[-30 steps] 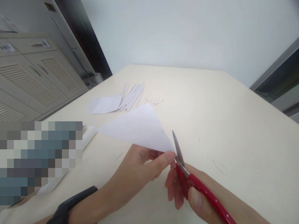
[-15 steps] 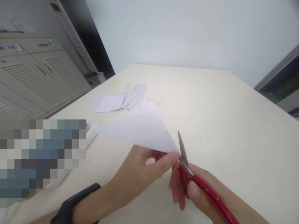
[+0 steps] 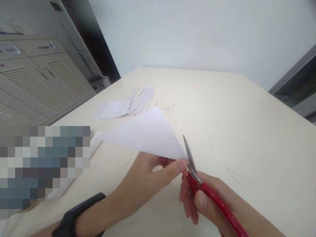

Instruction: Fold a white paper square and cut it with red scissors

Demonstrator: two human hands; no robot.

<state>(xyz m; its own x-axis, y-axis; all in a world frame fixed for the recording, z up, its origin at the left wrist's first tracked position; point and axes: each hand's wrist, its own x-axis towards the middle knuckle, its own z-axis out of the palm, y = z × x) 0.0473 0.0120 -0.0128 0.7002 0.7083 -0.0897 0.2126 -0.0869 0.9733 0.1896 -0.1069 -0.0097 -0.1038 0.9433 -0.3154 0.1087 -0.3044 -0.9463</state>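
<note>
A white sheet of paper (image 3: 145,131), its visible outline roughly triangular, is raised above the table. My left hand (image 3: 160,171) pinches it near its lower right corner, thumb on top and the other fingers mostly hidden underneath. In my right hand (image 3: 207,200) is a pair of scissors (image 3: 191,158) with red handles. The upper blade points up and away along the paper's right edge, close to the left thumb. The lower blade is largely hidden, so I cannot tell whether the paper lies between the blades.
Beyond the sheet lie narrow paper strips (image 3: 142,101), a flat piece of paper (image 3: 115,108) and small curled scraps (image 3: 165,105). Thin slivers (image 3: 235,177) are scattered on the tabletop (image 3: 247,115). A blurred-out item covers the left side. A louvred cabinet (image 3: 37,72) stands beyond the table.
The scissors have shifted slightly left, bringing the upper blade nearer the paper's right edge, and the handles look closer together. My left hand keeps its pinch almost in place.
</note>
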